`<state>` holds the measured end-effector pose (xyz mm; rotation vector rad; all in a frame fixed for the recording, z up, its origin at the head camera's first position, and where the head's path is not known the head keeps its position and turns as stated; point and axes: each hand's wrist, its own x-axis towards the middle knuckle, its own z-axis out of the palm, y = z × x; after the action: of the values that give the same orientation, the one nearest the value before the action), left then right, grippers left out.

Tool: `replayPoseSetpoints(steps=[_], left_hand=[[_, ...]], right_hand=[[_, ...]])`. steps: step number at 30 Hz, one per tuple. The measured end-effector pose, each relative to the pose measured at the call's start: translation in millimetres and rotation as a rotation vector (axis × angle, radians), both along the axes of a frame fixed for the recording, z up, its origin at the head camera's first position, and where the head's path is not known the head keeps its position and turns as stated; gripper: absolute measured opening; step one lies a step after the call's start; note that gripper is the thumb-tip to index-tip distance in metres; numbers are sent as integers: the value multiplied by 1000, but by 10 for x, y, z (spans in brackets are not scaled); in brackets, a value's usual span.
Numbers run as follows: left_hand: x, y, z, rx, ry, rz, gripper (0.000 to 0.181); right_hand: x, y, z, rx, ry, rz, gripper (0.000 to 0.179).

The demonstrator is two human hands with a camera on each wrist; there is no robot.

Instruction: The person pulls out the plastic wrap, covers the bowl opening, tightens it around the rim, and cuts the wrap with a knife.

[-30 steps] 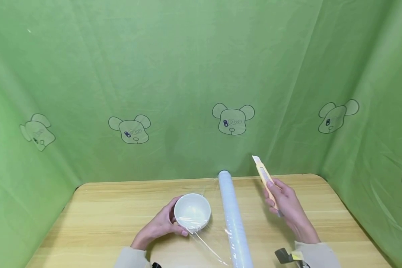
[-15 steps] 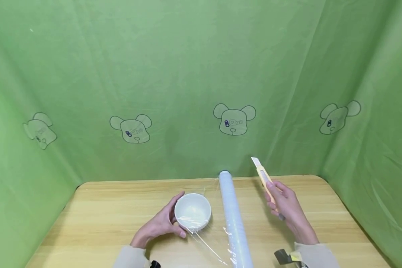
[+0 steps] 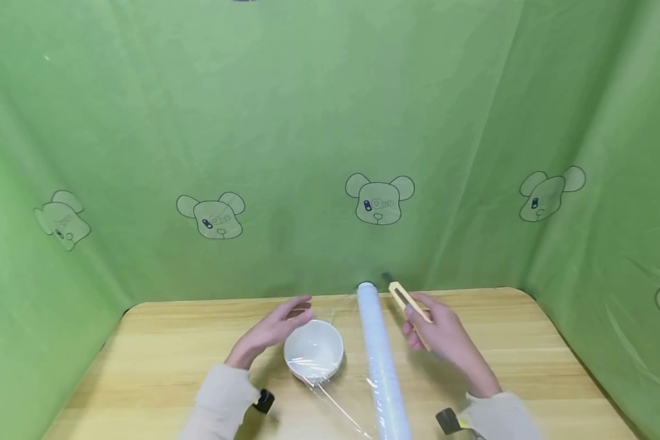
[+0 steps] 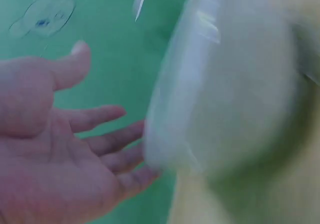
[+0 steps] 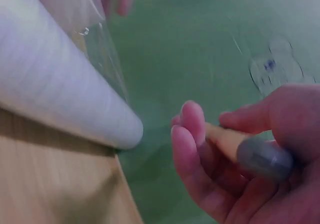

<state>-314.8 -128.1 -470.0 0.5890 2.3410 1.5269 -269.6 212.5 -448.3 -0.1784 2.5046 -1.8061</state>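
Note:
A white bowl (image 3: 313, 349) stands on the table with clear plastic wrap (image 3: 330, 400) stretched over it, running right to a roll of cling film (image 3: 382, 360). My left hand (image 3: 275, 327) is lifted at the bowl's upper left, its fingers extended and holding nothing; the left wrist view shows its palm (image 4: 60, 154) beside the blurred bowl (image 4: 225, 83). Right of the roll, my right hand (image 3: 440, 330) grips a yellow utility knife (image 3: 404, 297), blade pointing up and left. In the right wrist view the knife's grey end (image 5: 265, 158) sticks out of the curled fingers.
The wooden table (image 3: 159, 360) ends at a green curtain (image 3: 286, 153) printed with bear heads, which also rises along both sides. Dark wrist devices (image 3: 264, 401) sit at both cuffs. The roll lies lengthwise between the hands.
My left hand has let go of the bowl and risen toward its far side. The right hand has moved left toward the roll with the utility knife.

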Motion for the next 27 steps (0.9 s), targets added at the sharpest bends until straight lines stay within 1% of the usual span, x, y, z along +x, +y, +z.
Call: replayPoseSetpoints(steps=[2,5,7,9,10,12,14,15,16,17,19,21,24,27], left_hand=[[-102,169,131,-65,7,0,58],[-257,420,282,-139,-27,1,54],[-371,572,335,-180,-62,12,53],[-483,705,352,-207,-119,39,54],[-537,762,339,-220,-149,58,55],[-627,847,290,-248,-216,118,56],[-691,903,224,-268,-269,172,54],[-713,922,186,-261,-294,196,52],[-730,939,151,-261,-303,222,48],[-739,946,120,-245,-312,242,44],[-752,954,55,-165,-341,258,38],[-759,960,-2,-83,-382,278,35],[-765,971,-82,12,-446,308,33],[-780,978,-140,63,-471,351,27]], right_hand=[[-13,-126,47,47,-2,2,46],[-82,-298,76,101,-24,15,40],[-156,-407,79,132,-45,26,39],[-233,-516,76,146,-61,38,41],[-268,-570,75,149,-70,46,43],[-318,-663,68,153,-90,56,48],[-357,-735,54,156,-99,63,52],[-368,-762,48,163,-103,64,54],[-379,-784,41,169,-104,64,56],[-391,-807,34,179,-100,65,57],[-416,-843,22,198,-95,63,58],[-443,-870,9,216,-91,62,59],[-479,-892,-6,241,-93,64,60],[-508,-897,-16,267,-94,60,60]])
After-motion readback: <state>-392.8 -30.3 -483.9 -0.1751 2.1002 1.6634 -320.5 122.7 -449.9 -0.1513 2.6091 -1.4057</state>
